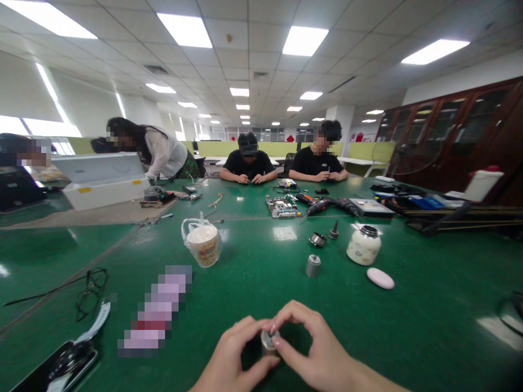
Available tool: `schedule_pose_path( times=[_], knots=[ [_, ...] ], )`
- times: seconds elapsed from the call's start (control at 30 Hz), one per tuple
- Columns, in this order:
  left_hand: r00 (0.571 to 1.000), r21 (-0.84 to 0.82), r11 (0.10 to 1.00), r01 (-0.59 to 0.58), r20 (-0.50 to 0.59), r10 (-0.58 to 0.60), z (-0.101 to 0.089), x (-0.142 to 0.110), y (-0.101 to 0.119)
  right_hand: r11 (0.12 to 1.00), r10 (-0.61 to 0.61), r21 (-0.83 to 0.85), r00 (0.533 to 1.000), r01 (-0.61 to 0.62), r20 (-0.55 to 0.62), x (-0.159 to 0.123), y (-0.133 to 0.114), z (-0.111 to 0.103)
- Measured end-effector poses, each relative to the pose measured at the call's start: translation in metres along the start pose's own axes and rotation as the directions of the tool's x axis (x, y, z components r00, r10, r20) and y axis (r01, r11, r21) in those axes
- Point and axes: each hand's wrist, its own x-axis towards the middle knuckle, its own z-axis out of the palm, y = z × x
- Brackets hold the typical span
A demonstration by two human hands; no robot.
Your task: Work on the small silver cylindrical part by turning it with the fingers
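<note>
Near the bottom centre, a small silver metal cylinder, looking like a motor can, is between my two hands. My left hand curls around its left side, fingers at the top and thumb low at the front. The fingers of my right hand close on its top rim from the right; what they pinch there is partly hidden. Farther off stands a similar silver motor can. Behind it lie an open metal ring-shaped part and a motor rotor with its shaft upward.
On the green table are an uncapped cream bottle, a pink oval lid, a bagged paper cup, glasses and an open watch case. Beyond lie a circuit board and power drills. Several people work around the table.
</note>
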Motion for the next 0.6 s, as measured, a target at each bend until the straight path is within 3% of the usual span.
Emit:
schedule_pose_path(
  times=[0.33, 0.4, 0.6],
  knots=[
    [0.999, 0.002, 0.999, 0.032, 0.038, -0.032, -0.001, -0.002, 0.0, 0.987, 0.16, 0.001, 0.981, -0.161, -0.109, 0.011, 0.001, 0.008],
    [0.998, 0.006, 0.999, 0.04, 0.04, -0.04, -0.001, -0.001, -0.001, 0.992, 0.126, 0.007, 0.987, -0.125, -0.098, 0.01, 0.0, 0.006],
    [0.999, 0.003, 1.0, 0.03, 0.027, -0.031, 0.0, -0.002, -0.001, 0.989, -0.129, 0.071, 0.991, 0.127, 0.035, -0.001, 0.006, -0.002]
  ],
)
